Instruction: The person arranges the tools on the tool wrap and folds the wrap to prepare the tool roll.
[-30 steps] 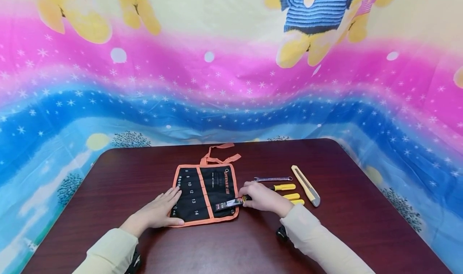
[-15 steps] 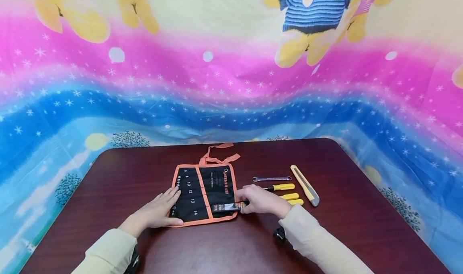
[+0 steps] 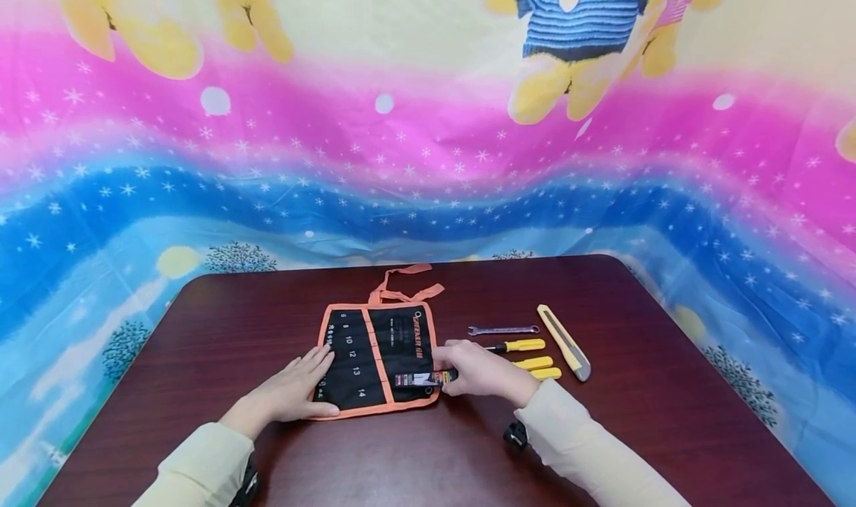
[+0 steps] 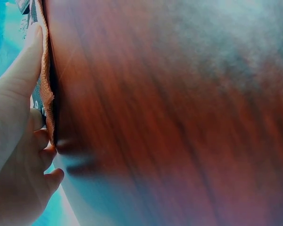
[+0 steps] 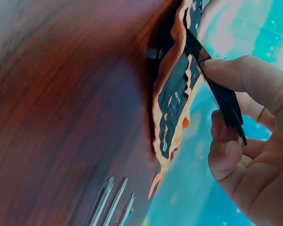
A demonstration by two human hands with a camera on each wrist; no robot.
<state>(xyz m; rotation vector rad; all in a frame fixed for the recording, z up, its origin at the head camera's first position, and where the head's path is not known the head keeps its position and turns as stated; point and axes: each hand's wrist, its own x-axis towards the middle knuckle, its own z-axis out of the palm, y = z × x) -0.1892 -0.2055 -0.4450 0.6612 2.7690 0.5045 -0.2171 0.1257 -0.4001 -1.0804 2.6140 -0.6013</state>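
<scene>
Black packet [image 3: 423,379] turned more level over pouch [image 3: 401,343] — right grip [image 3: 483,372] pinching it, left grip [image 3: 297,388] flat on pockets [image 3: 351,377].

Right hand [image 5: 257,176] pinches slim black case [image 5: 221,96] at edge of fabric pouch [image 5: 172,106]

A right hand, entering from the right of the frame, grips a slim black case between its thumb [image 5: 245,77] and curled fingers [image 5: 226,153]. The far end of the case meets the black fabric pouch, marked with white print and bordered in wavy orange trim [image 5: 156,110]; whether that end lies inside or on top cannot be made out. An orange tie [image 5: 154,185] trails from the pouch's lower end. At lower left, three metal shafts [image 5: 115,201] with tapered tips lie side by side on a reddish-brown wood-grain table [image 5: 61,94]. Behind hangs a light-blue backdrop [image 5: 198,188] dotted with white snowflakes.
</scene>
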